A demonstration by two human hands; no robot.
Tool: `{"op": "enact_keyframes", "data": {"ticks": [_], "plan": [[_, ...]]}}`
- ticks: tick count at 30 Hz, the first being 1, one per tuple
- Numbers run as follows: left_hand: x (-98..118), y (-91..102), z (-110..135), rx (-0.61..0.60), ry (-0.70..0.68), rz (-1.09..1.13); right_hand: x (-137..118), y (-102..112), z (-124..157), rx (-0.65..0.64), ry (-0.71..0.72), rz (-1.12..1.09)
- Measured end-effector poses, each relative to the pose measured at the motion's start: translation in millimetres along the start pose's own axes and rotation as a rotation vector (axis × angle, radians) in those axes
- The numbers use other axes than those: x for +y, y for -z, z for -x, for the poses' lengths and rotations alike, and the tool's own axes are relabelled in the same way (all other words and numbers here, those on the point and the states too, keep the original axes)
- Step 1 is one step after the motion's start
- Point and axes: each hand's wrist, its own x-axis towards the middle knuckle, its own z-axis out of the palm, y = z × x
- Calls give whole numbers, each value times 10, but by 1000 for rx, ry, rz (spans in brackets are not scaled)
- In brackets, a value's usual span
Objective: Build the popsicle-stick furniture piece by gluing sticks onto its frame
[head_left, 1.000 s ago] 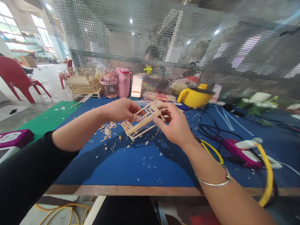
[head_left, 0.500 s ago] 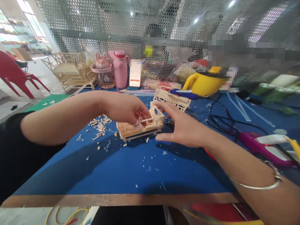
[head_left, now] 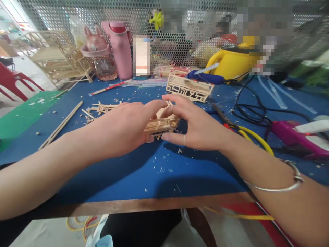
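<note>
Between my hands, just above or on the blue tabletop, is a small model made of thin wooden sticks [head_left: 163, 125]. My left hand [head_left: 128, 121] is closed round its left side, thumb low at the front and fingers over the top. At its right end, my right hand [head_left: 196, 125] is curved round the corner, fingertips at the upper edge and thumb by the lower front edge. My hands hide much of the model. A second stick-built piece [head_left: 190, 87] with a lattice side lies behind it.
Loose stick offcuts [head_left: 101, 108] and two long sticks [head_left: 61, 125] lie on the left. Yellow-handled pliers [head_left: 253, 137], black cable [head_left: 253, 108] and a purple power strip [head_left: 300, 137] are on the right. A pink bottle [head_left: 118, 51], phone [head_left: 142, 56] and yellow pot [head_left: 231, 65] stand behind.
My left hand has come from inside the model to its left side and now grips it. My right hand has closed in on the right end. The view has tilted down.
</note>
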Motion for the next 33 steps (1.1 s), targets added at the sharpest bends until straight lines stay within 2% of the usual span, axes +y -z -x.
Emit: {"op": "enact_keyframes", "data": {"ticks": [7, 14, 23, 29, 33], "plan": [[54, -62, -6, 26, 34, 129, 5, -19, -52, 51, 23, -29], [152, -94, -38, 101, 95, 264, 29, 21, -70, 19, 60, -14], [168, -97, -104, 94, 100, 264, 55, 50, -76, -32, 72, -4], [186, -88, -134, 37, 65, 217, 57, 59, -72, -37, 50, -6], [179, -73, -142, -2, -28, 30, 40, 64, -68, -41, 43, -3]]}}
